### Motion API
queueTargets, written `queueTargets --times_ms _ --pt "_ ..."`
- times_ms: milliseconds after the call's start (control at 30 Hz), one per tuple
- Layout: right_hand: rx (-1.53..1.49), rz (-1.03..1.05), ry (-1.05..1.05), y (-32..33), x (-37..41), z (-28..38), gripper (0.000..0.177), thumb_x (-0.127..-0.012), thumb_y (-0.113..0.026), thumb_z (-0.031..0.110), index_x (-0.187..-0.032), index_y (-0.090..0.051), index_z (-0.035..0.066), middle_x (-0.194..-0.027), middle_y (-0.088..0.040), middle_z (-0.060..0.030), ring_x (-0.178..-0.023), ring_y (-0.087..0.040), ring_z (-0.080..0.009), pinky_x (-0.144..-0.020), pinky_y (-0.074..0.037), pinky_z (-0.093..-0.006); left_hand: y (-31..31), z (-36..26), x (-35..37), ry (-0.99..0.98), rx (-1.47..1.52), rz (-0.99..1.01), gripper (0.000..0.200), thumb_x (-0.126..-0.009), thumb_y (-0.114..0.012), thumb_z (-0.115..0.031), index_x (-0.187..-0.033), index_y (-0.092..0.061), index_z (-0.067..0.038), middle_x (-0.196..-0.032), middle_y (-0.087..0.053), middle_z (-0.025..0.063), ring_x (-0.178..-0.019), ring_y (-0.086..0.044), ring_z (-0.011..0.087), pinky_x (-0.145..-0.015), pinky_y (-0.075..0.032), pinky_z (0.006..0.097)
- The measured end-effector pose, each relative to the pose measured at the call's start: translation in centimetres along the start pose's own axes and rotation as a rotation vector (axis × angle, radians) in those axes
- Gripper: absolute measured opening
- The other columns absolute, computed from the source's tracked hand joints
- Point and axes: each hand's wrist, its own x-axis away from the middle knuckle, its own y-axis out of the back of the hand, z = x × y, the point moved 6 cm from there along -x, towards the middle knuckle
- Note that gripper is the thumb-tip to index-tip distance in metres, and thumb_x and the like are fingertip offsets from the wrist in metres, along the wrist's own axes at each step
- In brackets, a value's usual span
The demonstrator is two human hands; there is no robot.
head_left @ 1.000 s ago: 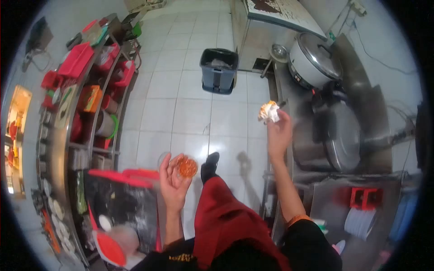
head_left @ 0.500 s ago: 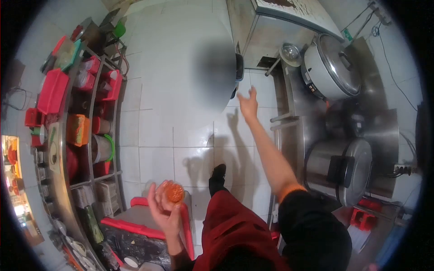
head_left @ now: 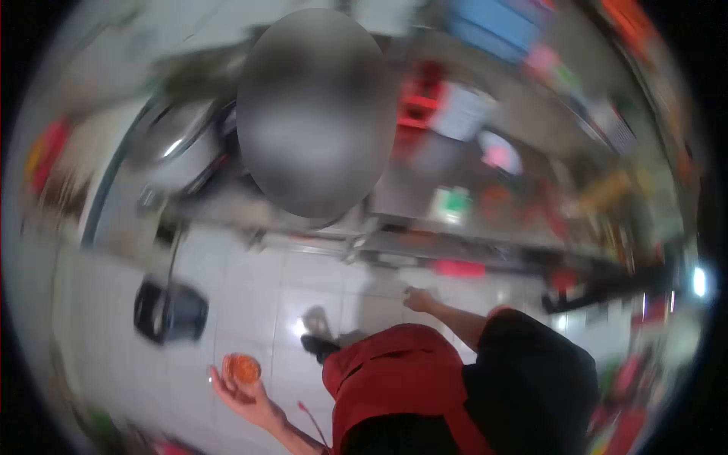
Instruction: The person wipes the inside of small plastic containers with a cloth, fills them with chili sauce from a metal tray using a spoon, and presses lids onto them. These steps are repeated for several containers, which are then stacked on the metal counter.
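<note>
My left hand (head_left: 243, 394) is at the lower left, with its fingers round a small clear container (head_left: 244, 369) of orange contents. Out in front of my body on the right, my right hand (head_left: 416, 299) hangs above the tiled floor with its fingers curled. It is small and blurred, and nothing can be made out in it. A red apron (head_left: 402, 364) and a black sleeve (head_left: 535, 379) show below.
A metal counter (head_left: 432, 163) runs across ahead, with a large cooker (head_left: 178, 152) at its left and a red basket (head_left: 421, 98) farther right. A dark bin (head_left: 182, 311) stands on the floor at left. A grey blurred oval hides part of the counter.
The view has swung round to the right, toward the counter. My left hand still holds the container, now lower and further left. My right hand has dropped, and its spread fingers have curled.
</note>
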Motion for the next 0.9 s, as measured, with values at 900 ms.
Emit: queueTargets --times_ms 900 --pt "-0.484 -1.165 -0.552 23.6 34.3 -60.4 0.015 -0.089 -0.061 0.012 -0.096 -0.069 0.002 -0.091 -0.070 -0.0187 -0.077 -0.067 -0.0373 -0.068 -0.052 -0.0438 -73.8 4.8 44.4 0.344 0.396 1.437 0.077 -0.086 -0.071 0.000 -0.151 -0.030 0.000 -0.148 -0.043 0.0173 -0.135 -0.046 0.0283 -0.112 -0.039 0.0413"
